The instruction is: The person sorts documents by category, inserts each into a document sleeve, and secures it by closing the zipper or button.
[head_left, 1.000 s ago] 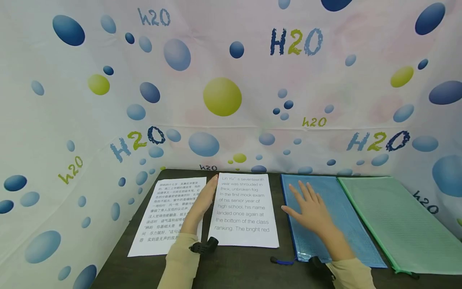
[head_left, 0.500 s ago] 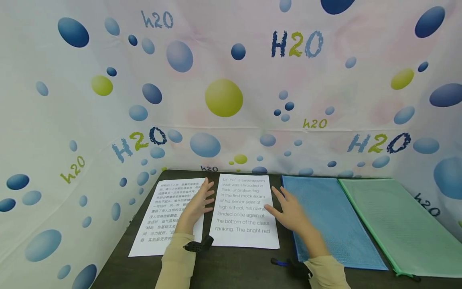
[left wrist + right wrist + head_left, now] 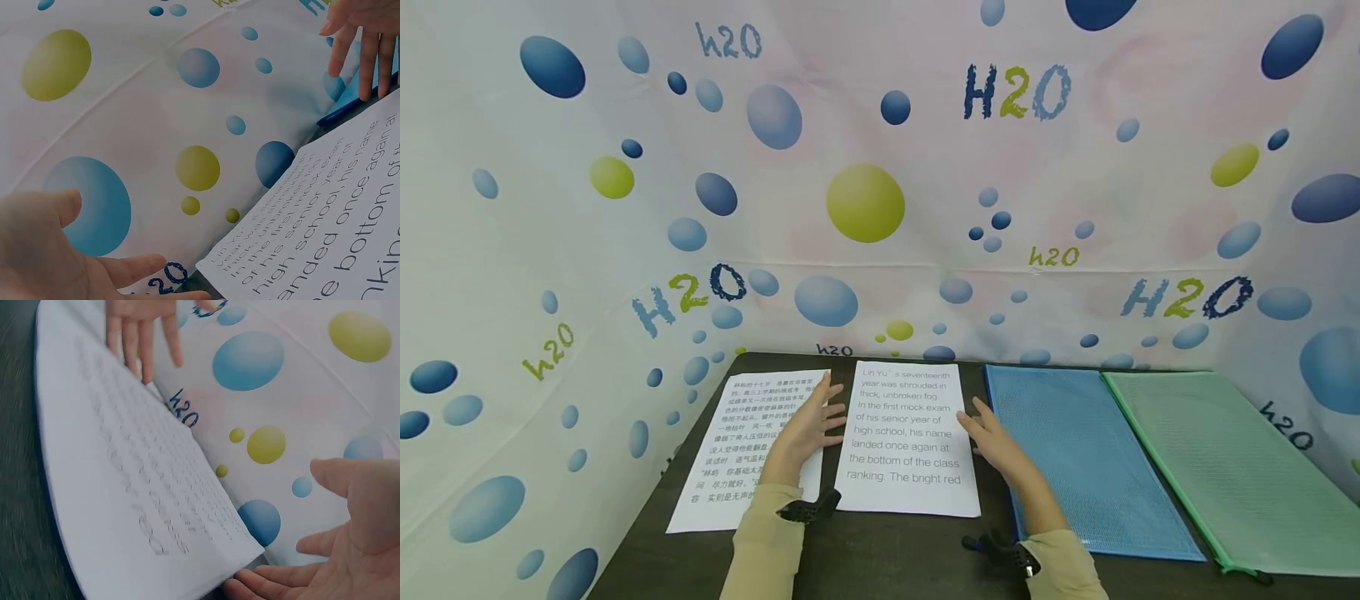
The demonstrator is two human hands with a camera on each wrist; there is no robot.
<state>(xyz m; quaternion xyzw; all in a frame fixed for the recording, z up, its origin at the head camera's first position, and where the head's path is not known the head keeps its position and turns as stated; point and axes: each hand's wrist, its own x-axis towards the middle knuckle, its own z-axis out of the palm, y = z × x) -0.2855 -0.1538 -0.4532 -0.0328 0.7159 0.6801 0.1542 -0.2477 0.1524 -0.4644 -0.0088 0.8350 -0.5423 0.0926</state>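
Observation:
A white sheet with large English print (image 3: 904, 442) lies flat on the dark table. My left hand (image 3: 800, 440) is by its left edge, palm facing the sheet and fingers spread. On the opposite side my right hand (image 3: 996, 443) reaches to the right edge, fingers extended; whether the fingertips touch the paper I cannot tell. Both hands hold nothing, and the right wrist view shows the right hand (image 3: 344, 537) with its fingers at the sheet's edge. A second sheet with Chinese print (image 3: 726, 454) lies to the left, partly covered by my left hand and forearm.
A blue mesh pouch (image 3: 1090, 467) lies right of the English sheet, partly under my right forearm. Beyond it is a green mesh pouch (image 3: 1240, 475). A curtain with printed bubbles (image 3: 865, 200) stands behind the dark table (image 3: 880, 554).
My right hand has moved left from over the blue pouch to the English sheet's right edge. The left hand has drawn back slightly and its fingers have spread.

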